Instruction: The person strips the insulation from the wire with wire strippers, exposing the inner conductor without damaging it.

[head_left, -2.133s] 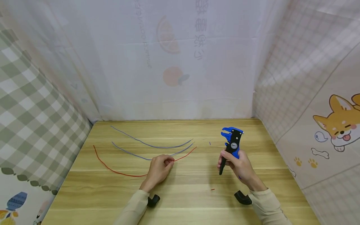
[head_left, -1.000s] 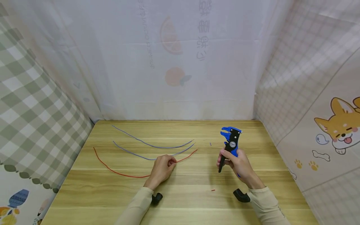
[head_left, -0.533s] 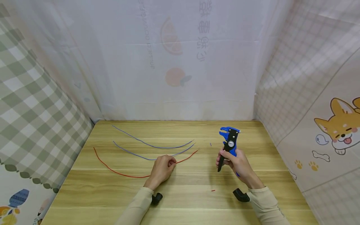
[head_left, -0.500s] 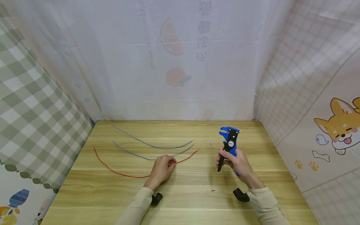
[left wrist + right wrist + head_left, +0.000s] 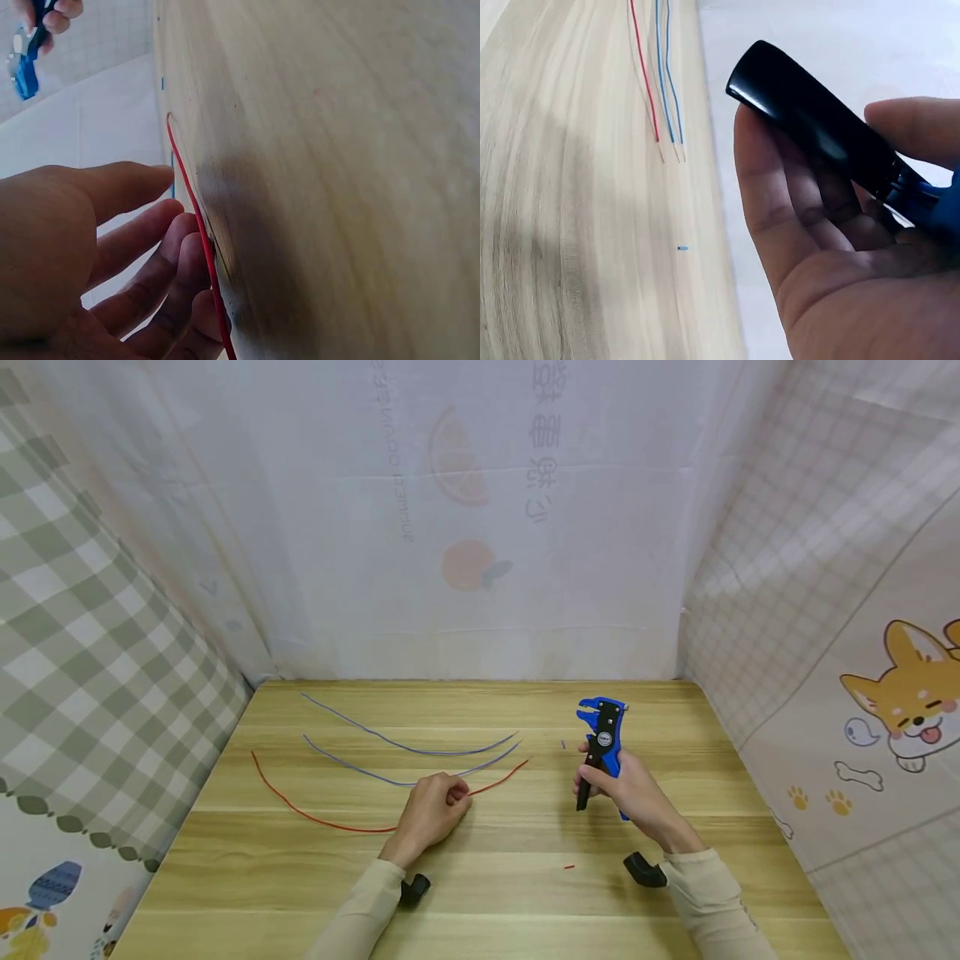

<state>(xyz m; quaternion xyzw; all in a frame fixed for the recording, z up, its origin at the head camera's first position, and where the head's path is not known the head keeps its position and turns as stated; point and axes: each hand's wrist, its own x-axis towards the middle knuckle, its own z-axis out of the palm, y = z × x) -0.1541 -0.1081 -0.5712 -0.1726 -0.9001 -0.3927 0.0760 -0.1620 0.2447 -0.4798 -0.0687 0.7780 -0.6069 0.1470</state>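
Note:
My right hand (image 5: 633, 793) grips a blue-and-black wire stripper (image 5: 606, 727) by its handles, raised over the right part of the table. In the right wrist view, a black handle (image 5: 810, 120) lies across the curled fingers. My left hand (image 5: 433, 814) rests at a red wire (image 5: 322, 820) on the table. The left wrist view shows its loosely bent fingers (image 5: 142, 289) beside the wire, the thumb apart from them. Two blue wires (image 5: 420, 752) lie behind the red one, partly hidden by the left hand. Bare metal tips show at the wires' right ends.
A short blue scrap (image 5: 563, 744) lies left of the stripper, and a red scrap (image 5: 569, 867) is nearer the front. The wooden table (image 5: 510, 893) meets a pale cloth (image 5: 337, 610) at the back. Black wrist devices (image 5: 645, 870) stick out by both sleeves.
My right hand has shifted left with the wire stripper, which now stands a little more upright. The left hand stays at the red wire, and the wires lie as before.

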